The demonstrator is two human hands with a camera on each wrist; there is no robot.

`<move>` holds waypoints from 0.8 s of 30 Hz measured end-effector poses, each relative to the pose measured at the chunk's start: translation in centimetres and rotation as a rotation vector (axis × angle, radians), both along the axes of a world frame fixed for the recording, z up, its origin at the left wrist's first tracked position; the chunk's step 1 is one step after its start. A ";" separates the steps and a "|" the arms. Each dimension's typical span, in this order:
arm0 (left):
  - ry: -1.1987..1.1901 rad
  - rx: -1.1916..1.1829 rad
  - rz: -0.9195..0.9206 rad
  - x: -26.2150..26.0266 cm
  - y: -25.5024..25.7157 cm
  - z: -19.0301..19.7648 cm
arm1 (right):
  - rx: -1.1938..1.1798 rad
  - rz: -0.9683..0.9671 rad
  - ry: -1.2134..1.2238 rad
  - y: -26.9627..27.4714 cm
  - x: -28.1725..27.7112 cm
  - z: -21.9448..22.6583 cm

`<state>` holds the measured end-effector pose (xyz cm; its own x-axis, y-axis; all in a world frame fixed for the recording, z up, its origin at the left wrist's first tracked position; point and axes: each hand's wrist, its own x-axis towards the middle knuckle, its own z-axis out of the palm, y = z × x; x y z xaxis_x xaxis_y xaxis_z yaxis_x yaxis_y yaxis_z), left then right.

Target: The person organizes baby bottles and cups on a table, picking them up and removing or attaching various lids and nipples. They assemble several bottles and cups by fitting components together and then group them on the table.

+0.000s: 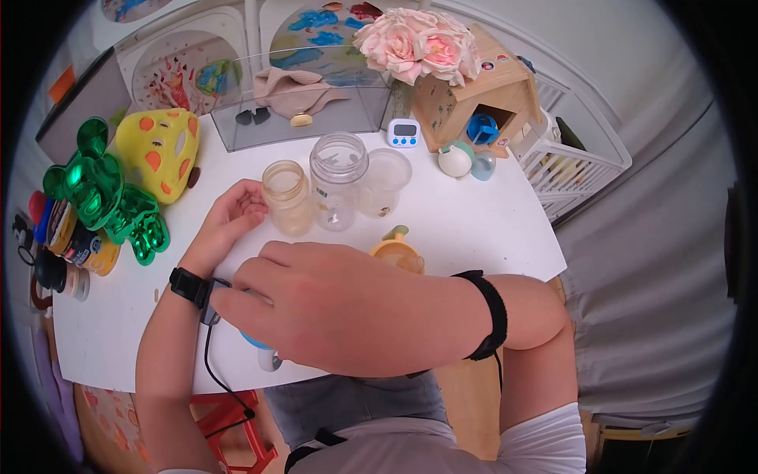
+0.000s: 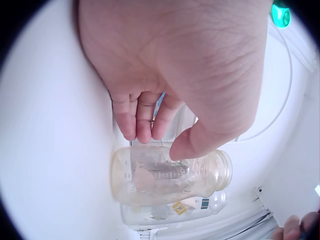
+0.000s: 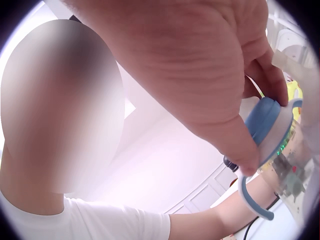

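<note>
My left hand (image 1: 229,225) lies beside the amber-tinted bottle (image 1: 287,199), fingers loosely bent. In the left wrist view the thumb of the left hand (image 2: 175,70) overlaps the edge of the amber bottle (image 2: 165,175); contact cannot be told. My right hand (image 1: 339,308) reaches across, covering most of a cup whose grey handle (image 1: 269,361) shows below it. The right wrist view has the right hand (image 3: 200,65) gripping the blue-and-white lid (image 3: 265,120) of a clear cup with a curved handle (image 3: 254,204), thumb and fingers on opposite sides.
Beside the amber bottle stand a clear jar (image 1: 338,186) and a frosted container (image 1: 384,182). A yellow-orange cup (image 1: 397,254) is partly behind the right hand. Green bear figure (image 1: 99,189), yellow plush (image 1: 162,154), clear bin (image 1: 237,134), timer (image 1: 403,133) and wooden house (image 1: 466,95) surround the work area.
</note>
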<state>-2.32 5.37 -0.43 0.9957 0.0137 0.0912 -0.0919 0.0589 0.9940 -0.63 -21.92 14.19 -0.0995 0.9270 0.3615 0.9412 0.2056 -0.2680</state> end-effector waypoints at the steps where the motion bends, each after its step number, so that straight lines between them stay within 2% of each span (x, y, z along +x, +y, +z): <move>1: -0.012 -0.001 -0.002 0.1 0.2 -0.2 | 0.000 0.004 -0.003 0.0 0.0 0.1; 3: -0.032 0.002 0.004 0.2 0.4 -0.3 | 0.009 -0.005 0.117 0.2 0.1 0.5; 5: 0.062 -0.191 0.006 0.0 0.4 -0.1 | 0.064 0.018 0.186 0.3 1.4 2.2; 6: 0.061 -0.187 0.022 -0.5 -0.2 0.5 | 0.117 0.027 0.263 0.2 2.3 3.0; 7: -0.078 -0.013 0.107 -1.0 -1.4 1.3 | 0.256 -0.026 0.257 0.1 3.2 3.5; 8: -0.215 0.163 0.187 -1.3 -1.8 1.8 | 0.273 -0.077 0.295 0.1 4.6 5.0; 9: -0.218 0.167 0.196 -1.2 -0.7 1.0 | 0.276 -0.067 0.294 0.0 5.5 6.1; 11: -0.161 0.210 0.214 0.2 2.4 -2.1 | 0.351 -0.344 0.379 0.0 7.1 8.0; 12: -0.192 -0.466 -0.087 1.0 3.1 -2.6 | 0.354 -0.331 0.373 0.2 8.6 8.0; 15: -0.211 -0.548 -0.081 0.6 2.3 0.9 | 0.366 -0.321 0.252 1.3 11.4 7.1; 16: -0.225 -0.606 0.049 0.4 1.3 2.1 | 0.271 -0.401 0.286 1.6 11.3 7.2; 17: -0.227 -0.602 0.060 -0.1 0.3 3.7 | 0.174 -0.480 0.319 1.8 11.3 7.2; 20: -0.248 -0.562 0.169 -1.1 -1.4 7.5 | 0.159 -0.467 0.319 2.9 11.7 6.7; 22: -0.480 -0.341 0.097 -1.5 -1.9 8.4 | 0.184 -0.449 0.356 3.1 11.8 6.8; 23: -0.495 -0.336 0.099 -1.8 -2.2 9.2 | 0.205 -0.438 0.399 3.1 11.7 7.0; 24: -0.497 -0.011 0.231 -2.3 -2.5 10.0 | 0.210 -0.431 0.388 3.0 11.5 7.2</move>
<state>-4.66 2.92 9.54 0.8035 0.2307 0.5488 -0.5624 -0.0085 0.8268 10.90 -18.92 21.43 0.4433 0.7595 0.4760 0.7936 -0.0856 -0.6024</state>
